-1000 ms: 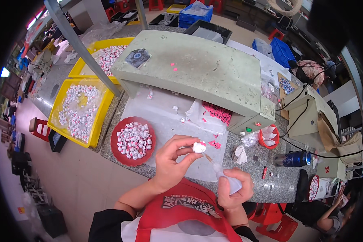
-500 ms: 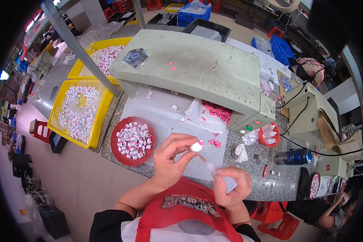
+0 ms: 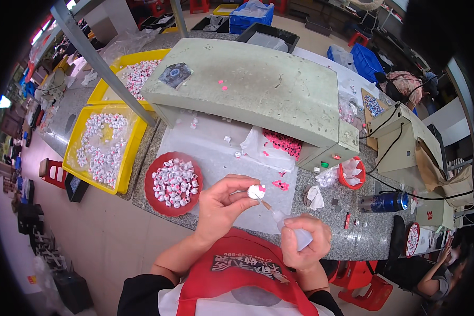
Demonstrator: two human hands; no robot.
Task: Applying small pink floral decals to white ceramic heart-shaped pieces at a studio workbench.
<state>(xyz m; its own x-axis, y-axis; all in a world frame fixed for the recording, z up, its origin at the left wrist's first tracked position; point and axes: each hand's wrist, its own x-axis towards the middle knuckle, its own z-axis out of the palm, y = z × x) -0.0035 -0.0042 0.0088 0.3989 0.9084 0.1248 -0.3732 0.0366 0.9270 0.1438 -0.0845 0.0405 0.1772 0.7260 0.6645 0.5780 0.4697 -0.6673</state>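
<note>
Piece (image 3: 256, 191) white, pink-patched; bottle (image 3: 303, 238) pale; bowl (image 3: 174, 211) red; trays (image 3: 129, 164) yellow.

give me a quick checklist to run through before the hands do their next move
1. White-and-pink piece pinched in the left hand: ok, between thumb and fingers.
2. Squeeze bottle gripped in the right hand: ok.
3. Nozzle aimed at the piece: ok, it points up toward its lower right side.
4. Nozzle tip touching the piece: cannot tell, too small.
5. Red dish resting level on the bench, left of the hands: ok, heaped with similar pieces.
6. Loose pink bits on the white sheet: ok, a few lie beyond the hands.
</note>
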